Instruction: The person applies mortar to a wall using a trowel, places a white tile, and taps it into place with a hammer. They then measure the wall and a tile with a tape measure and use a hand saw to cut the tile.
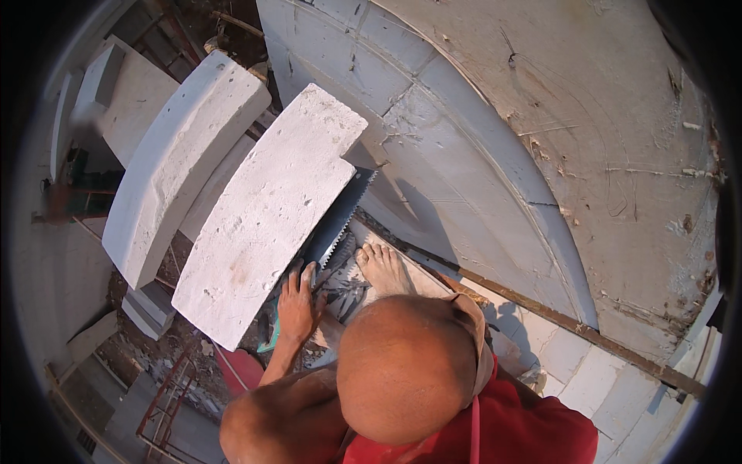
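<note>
A long, pale, slightly curved block [270, 205] with a pitted surface and a stepped notch at its far right end lies tilted before me. Along its near edge lies a handsaw [340, 216], its dark blade angled up toward the notch and its teeth facing my bare foot. My left hand [297, 305] rests at the block's near edge, beside the lower part of the blade. Its fingers are stretched out and slightly apart, with no visible grip on the saw. A teal piece [269, 337] shows by my wrist; whether it belongs to the saw is unclear. My right hand does not show.
A second curved pale block [182, 166] stands just left, with more pale slabs [143, 100] behind. A large grey-white curved wall [456, 147] rises at right. My bent knees [410, 371] and bare foot [382, 267] fill the near side. Metal bars [164, 402] stand lower left.
</note>
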Tool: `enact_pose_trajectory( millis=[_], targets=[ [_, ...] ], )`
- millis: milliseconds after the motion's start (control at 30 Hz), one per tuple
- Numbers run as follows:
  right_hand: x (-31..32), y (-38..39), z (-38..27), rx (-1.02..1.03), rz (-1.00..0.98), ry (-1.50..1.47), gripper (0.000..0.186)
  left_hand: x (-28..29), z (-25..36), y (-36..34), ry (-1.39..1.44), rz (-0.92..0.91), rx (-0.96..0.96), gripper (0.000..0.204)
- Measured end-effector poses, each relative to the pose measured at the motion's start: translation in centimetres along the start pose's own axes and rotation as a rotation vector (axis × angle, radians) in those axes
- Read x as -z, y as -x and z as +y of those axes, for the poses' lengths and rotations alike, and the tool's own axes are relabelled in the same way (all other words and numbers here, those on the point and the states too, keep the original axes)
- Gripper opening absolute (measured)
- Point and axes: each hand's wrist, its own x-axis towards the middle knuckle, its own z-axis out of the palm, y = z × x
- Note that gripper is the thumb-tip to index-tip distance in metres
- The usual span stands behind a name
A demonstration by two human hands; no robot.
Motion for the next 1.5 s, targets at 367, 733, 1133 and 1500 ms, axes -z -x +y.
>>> enact_pose_trajectory(
  millis=[367,733,1133,1500],
  targets=[
    [5.0,-0.9,-0.4,0.057,0.038,0.240,0.049,-0.5,-2.6,0.8,0.029,0.271,-0.150,0.044],
    [9.1,-3.2,-18.8,0.425,-0.231,-0.220,0.046,9.1,3.2,0.0,0.608,0.135,-0.208,0.026],
    [10.2,-2.1,-30.7,0.801,-0.772,-0.862,0.080,11.2,10.1,-13.6,1.534,0.320,-0.156,0.038],
    [15.9,1.8,-28.6,0.935,-0.057,-0.853,0.031,16.4,4.5,-19.3,0.785,-0.240,-0.051,0.044]
  ],
)
